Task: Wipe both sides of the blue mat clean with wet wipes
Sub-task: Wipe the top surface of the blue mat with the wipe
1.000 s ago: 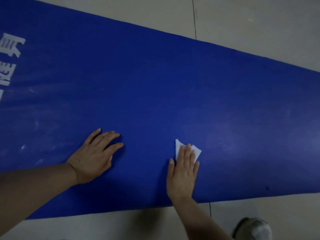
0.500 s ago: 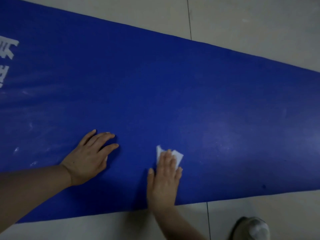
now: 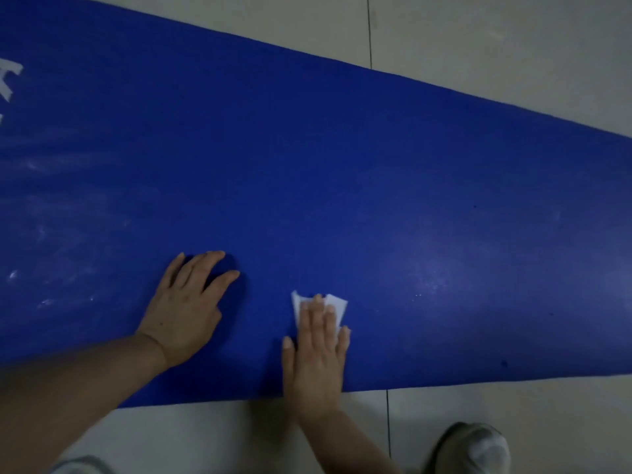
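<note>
Our mat (image 3: 342, 172) lies flat on the floor (image 3: 513, 46), thin, soft, floppy, best lifted by its near edge; our flat left hand (image 3: 186, 309) steadies it while flat right hand (image 3: 318, 357) presses the wipe (image 3: 337, 304)

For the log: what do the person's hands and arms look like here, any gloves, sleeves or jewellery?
Both hands are bare: the left hand and the right hand show no gloves and no rings that can be seen. Both forearms are uncovered as far as the frame shows, with no sleeve, watch or band in view.
</note>
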Action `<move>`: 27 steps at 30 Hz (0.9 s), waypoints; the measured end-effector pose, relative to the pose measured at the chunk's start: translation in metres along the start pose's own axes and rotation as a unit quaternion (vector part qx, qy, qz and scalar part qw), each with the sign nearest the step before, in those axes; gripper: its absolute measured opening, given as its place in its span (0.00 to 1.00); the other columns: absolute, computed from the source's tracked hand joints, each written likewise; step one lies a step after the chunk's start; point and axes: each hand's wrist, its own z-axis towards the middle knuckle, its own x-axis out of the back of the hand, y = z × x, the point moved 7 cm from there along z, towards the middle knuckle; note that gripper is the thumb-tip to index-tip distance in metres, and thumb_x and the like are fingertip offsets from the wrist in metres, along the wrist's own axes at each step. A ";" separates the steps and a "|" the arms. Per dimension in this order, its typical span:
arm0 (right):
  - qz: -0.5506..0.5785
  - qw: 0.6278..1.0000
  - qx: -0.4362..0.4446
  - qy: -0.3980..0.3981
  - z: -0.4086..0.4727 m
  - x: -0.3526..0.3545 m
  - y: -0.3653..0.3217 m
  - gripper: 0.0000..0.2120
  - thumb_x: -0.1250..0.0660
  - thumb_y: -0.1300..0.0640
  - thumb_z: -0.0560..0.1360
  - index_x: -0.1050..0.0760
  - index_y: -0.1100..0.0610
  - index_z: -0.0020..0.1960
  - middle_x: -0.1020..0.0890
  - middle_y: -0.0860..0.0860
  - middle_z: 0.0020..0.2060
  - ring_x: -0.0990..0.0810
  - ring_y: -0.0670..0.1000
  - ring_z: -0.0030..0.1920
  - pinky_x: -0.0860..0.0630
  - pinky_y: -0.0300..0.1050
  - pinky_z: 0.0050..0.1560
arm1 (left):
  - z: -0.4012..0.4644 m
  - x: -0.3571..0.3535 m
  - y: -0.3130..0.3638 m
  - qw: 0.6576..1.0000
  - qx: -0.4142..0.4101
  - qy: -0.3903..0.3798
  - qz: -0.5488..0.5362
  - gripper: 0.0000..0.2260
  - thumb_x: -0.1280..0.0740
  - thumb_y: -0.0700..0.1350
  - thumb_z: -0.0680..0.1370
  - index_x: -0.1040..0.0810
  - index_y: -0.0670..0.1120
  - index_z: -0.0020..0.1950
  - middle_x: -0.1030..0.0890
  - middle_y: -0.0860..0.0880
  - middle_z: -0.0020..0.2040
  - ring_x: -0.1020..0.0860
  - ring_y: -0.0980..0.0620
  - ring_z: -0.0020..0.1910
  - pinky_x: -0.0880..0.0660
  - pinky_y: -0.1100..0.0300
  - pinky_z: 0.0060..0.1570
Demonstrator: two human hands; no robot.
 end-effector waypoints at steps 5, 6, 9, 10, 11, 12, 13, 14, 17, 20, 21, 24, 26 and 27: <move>0.017 0.999 -0.049 0.015 -0.005 0.009 0.047 0.31 0.65 0.39 0.80 0.52 0.53 0.78 0.47 0.48 0.77 0.50 0.51 0.77 0.55 0.50 0.76 | -0.001 -0.009 0.031 0.996 0.091 -0.008 -0.018 0.21 0.44 0.46 0.76 0.25 0.40 0.65 0.31 0.37 0.66 0.34 0.41 0.64 0.46 0.42 0.69; 0.026 0.996 -0.082 0.024 -0.005 0.014 0.067 0.31 0.65 0.38 0.79 0.55 0.52 0.77 0.50 0.47 0.77 0.53 0.50 0.77 0.58 0.50 0.75 | -0.003 -0.012 0.031 0.996 0.090 -0.015 -0.013 0.23 0.47 0.47 0.76 0.26 0.40 0.66 0.31 0.37 0.67 0.34 0.41 0.64 0.49 0.43 0.70; 0.042 0.981 -0.179 0.053 -0.008 0.029 0.115 0.30 0.65 0.39 0.76 0.61 0.50 0.75 0.52 0.47 0.77 0.58 0.47 0.76 0.61 0.49 0.74 | -0.004 -0.015 0.031 0.996 0.086 -0.019 -0.001 0.24 0.49 0.48 0.77 0.28 0.40 0.67 0.32 0.37 0.67 0.35 0.40 0.65 0.54 0.46 0.71; 0.040 0.980 -0.187 0.056 -0.009 0.031 0.117 0.30 0.65 0.39 0.76 0.61 0.50 0.75 0.52 0.48 0.77 0.58 0.47 0.76 0.61 0.49 0.74 | -0.003 -0.015 0.032 0.996 0.087 -0.020 0.000 0.24 0.49 0.48 0.77 0.28 0.40 0.67 0.33 0.37 0.67 0.35 0.40 0.65 0.55 0.47 0.72; 0.037 0.982 -0.173 0.057 -0.010 0.031 0.111 0.30 0.64 0.40 0.76 0.60 0.51 0.75 0.53 0.48 0.77 0.58 0.48 0.76 0.61 0.51 0.74 | -0.003 -0.014 0.032 0.996 0.090 -0.021 0.002 0.24 0.49 0.48 0.77 0.28 0.40 0.67 0.33 0.37 0.67 0.35 0.40 0.65 0.56 0.47 0.72; 0.032 0.988 -0.143 0.051 -0.011 0.027 0.099 0.30 0.63 0.40 0.77 0.59 0.52 0.76 0.54 0.47 0.77 0.58 0.48 0.76 0.61 0.51 0.75 | -0.002 -0.013 0.032 0.995 0.093 -0.023 0.003 0.24 0.49 0.48 0.76 0.28 0.40 0.67 0.33 0.38 0.67 0.34 0.40 0.65 0.56 0.48 0.72; 0.024 0.994 -0.101 0.035 -0.012 0.020 0.086 0.30 0.64 0.40 0.78 0.59 0.52 0.76 0.56 0.46 0.76 0.60 0.48 0.77 0.63 0.51 0.75 | -0.002 -0.013 0.032 0.995 0.096 -0.028 0.004 0.24 0.49 0.48 0.76 0.27 0.40 0.67 0.33 0.38 0.67 0.34 0.40 0.65 0.57 0.48 0.72; 0.016 0.998 -0.062 0.016 -0.013 0.014 0.076 0.30 0.65 0.39 0.79 0.58 0.51 0.77 0.57 0.46 0.76 0.61 0.48 0.76 0.65 0.49 0.75 | -0.002 -0.014 0.032 0.995 0.098 -0.032 0.006 0.24 0.49 0.48 0.76 0.27 0.40 0.67 0.33 0.38 0.67 0.34 0.40 0.65 0.57 0.48 0.72; 0.017 0.998 -0.042 0.041 0.002 0.020 0.086 0.31 0.65 0.39 0.80 0.51 0.54 0.77 0.49 0.48 0.76 0.53 0.49 0.76 0.58 0.50 0.75 | -0.002 -0.013 0.032 0.994 0.104 -0.037 0.010 0.24 0.49 0.48 0.76 0.27 0.40 0.67 0.33 0.38 0.67 0.35 0.41 0.65 0.56 0.48 0.72; 0.045 0.983 -0.166 0.065 0.018 0.039 0.138 0.28 0.63 0.41 0.80 0.57 0.53 0.75 0.51 0.50 0.77 0.55 0.50 0.76 0.60 0.50 0.74 | -0.002 -0.015 0.032 0.994 0.103 -0.044 0.016 0.24 0.49 0.48 0.76 0.27 0.40 0.67 0.33 0.38 0.67 0.35 0.41 0.66 0.56 0.48 0.72; 0.051 0.976 -0.202 0.065 0.019 0.043 0.153 0.28 0.63 0.42 0.79 0.59 0.53 0.75 0.52 0.50 0.77 0.56 0.51 0.77 0.61 0.49 0.74 | -0.002 -0.016 0.032 0.993 0.102 -0.046 0.019 0.24 0.49 0.48 0.76 0.27 0.40 0.67 0.33 0.38 0.67 0.35 0.41 0.66 0.56 0.48 0.72; 0.039 0.976 -0.200 0.075 0.015 0.040 0.145 0.26 0.63 0.43 0.81 0.57 0.54 0.75 0.48 0.53 0.77 0.50 0.54 0.77 0.56 0.55 0.74 | -0.002 -0.016 0.032 0.993 0.107 -0.047 0.024 0.24 0.49 0.48 0.76 0.27 0.39 0.67 0.32 0.37 0.67 0.35 0.41 0.65 0.55 0.48 0.72; 0.028 0.990 -0.121 0.070 0.001 0.028 0.109 0.28 0.60 0.43 0.82 0.47 0.57 0.76 0.40 0.56 0.75 0.43 0.57 0.75 0.49 0.58 0.73 | -0.001 -0.016 0.032 0.992 0.110 -0.050 0.025 0.25 0.49 0.48 0.76 0.26 0.39 0.66 0.32 0.37 0.67 0.35 0.40 0.65 0.55 0.48 0.72; 0.015 0.996 -0.066 0.052 -0.007 0.019 0.089 0.29 0.60 0.44 0.82 0.45 0.58 0.77 0.39 0.55 0.75 0.43 0.56 0.75 0.50 0.56 0.73 | -0.001 -0.015 0.033 0.992 0.111 -0.052 0.026 0.25 0.49 0.48 0.76 0.26 0.39 0.66 0.32 0.37 0.67 0.35 0.40 0.65 0.55 0.48 0.72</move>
